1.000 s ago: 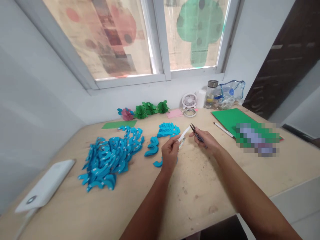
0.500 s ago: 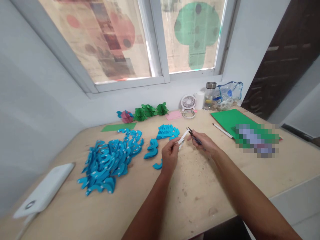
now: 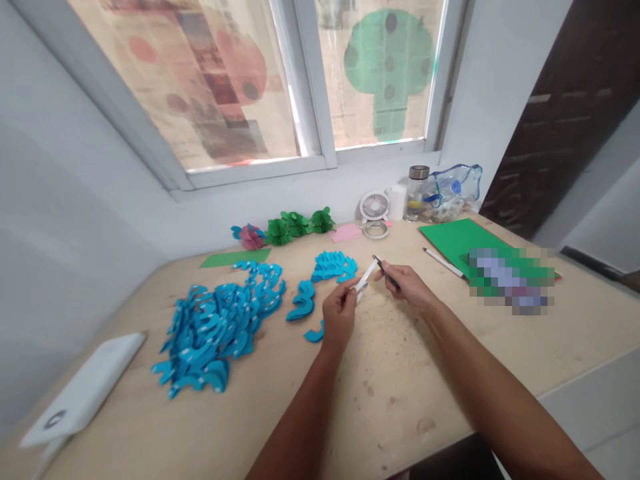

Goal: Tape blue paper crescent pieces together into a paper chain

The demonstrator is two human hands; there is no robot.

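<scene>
My left hand (image 3: 340, 312) pinches a narrow white strip (image 3: 367, 275) that sticks up and to the right above the wooden table (image 3: 390, 387). My right hand (image 3: 407, 283) is closed round small dark scissors (image 3: 384, 269), whose blades meet the upper end of the strip. Just left of my left hand lie loose blue paper crescents (image 3: 303, 303), and a big heap of the same blue pieces (image 3: 215, 323) spreads further left. Another small blue cluster (image 3: 333, 265) sits behind the hands.
A white flat device (image 3: 83, 393) lies at the table's left front. Along the wall stand green and pink paper flowers (image 3: 285, 227), a small white fan (image 3: 374, 205), a tape ring (image 3: 376, 229), a jar (image 3: 417, 192) and a clear bag (image 3: 457, 187). Green sheets (image 3: 460, 237) and a pen (image 3: 443, 262) lie right.
The scissor blades have moved in from beside the strip onto its upper end. The view has shifted slightly; both hands stay in the same spot above the table.
</scene>
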